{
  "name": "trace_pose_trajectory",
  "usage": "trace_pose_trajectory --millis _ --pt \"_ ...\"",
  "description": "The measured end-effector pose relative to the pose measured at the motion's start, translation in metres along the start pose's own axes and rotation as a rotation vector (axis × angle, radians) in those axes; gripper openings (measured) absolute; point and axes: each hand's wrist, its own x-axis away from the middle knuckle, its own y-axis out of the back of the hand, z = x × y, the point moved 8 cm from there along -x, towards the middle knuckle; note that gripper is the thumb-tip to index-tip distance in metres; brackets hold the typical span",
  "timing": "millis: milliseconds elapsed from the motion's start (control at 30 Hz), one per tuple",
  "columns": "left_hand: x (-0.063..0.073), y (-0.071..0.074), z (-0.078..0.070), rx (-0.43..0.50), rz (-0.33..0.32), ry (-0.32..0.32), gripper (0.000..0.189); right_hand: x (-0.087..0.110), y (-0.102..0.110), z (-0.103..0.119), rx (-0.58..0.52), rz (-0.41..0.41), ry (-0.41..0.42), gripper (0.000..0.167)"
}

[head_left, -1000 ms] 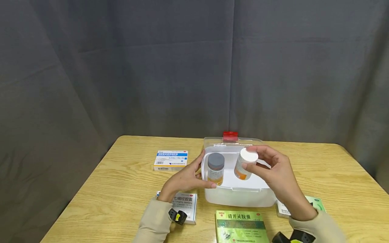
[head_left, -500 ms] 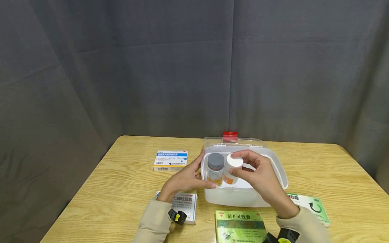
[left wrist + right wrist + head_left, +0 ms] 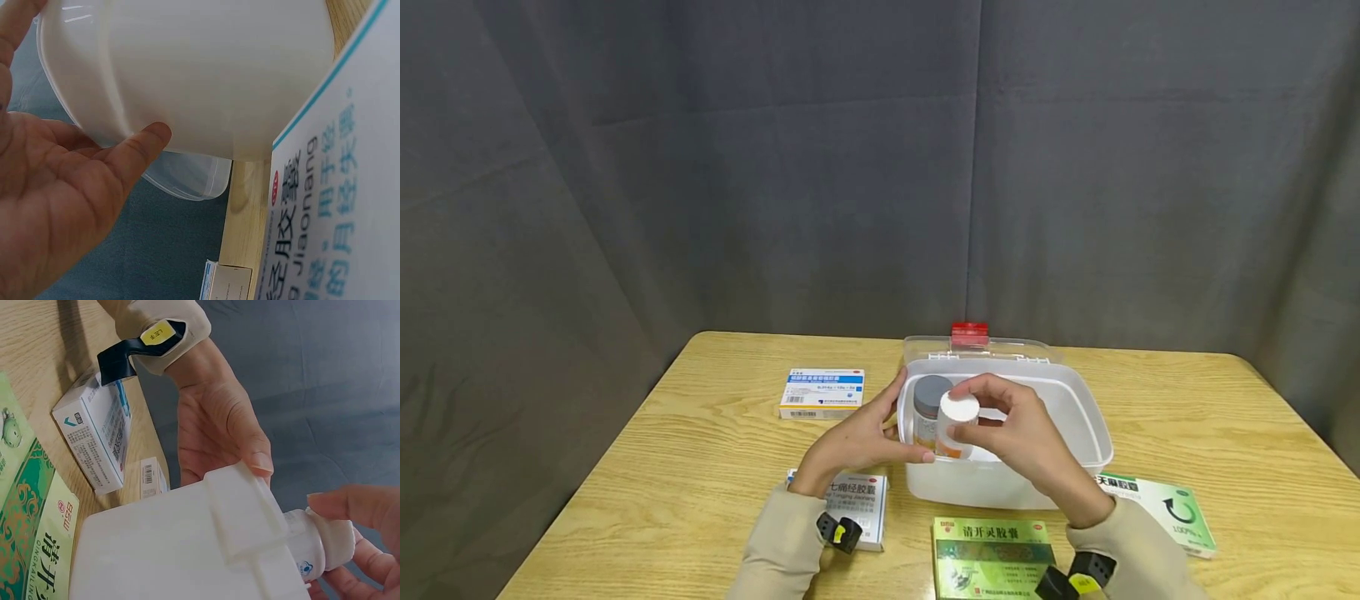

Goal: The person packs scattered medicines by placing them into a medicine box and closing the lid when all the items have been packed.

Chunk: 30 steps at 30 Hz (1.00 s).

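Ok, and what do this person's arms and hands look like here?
Beige sleeves end at the wrists. A black device with a yellow label sits at each cuff. The left hand and right hand are ungloved.

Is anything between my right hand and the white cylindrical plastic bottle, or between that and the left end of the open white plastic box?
Nothing visible blocks your right hand, which grips the white bottle. Toward the white box's left end, a grey-capped cylindrical bottle stands in the way, near the left wall.
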Motion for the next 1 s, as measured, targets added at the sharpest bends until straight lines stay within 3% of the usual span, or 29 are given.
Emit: trace_pose_trajectory --millis 333,567,1000 --pt "-0.001 -0.001 -0.002 0.026 0.018 -0.032 0.113 -0.003 -0.007 -0.001 0.039 0.026 0.003 0.031" --pt "0.000 -0.001 0.000 0.024 0.017 -0.013 0.115 -0.004 -0.011 -0.003 0.030 0.055 -0.021 0.032" --pt "0.000 0.000 0.000 0.007 0.005 -0.008 0.114 -0.009 -0.019 -0.003 0.139 0.131 0.009 0.030"
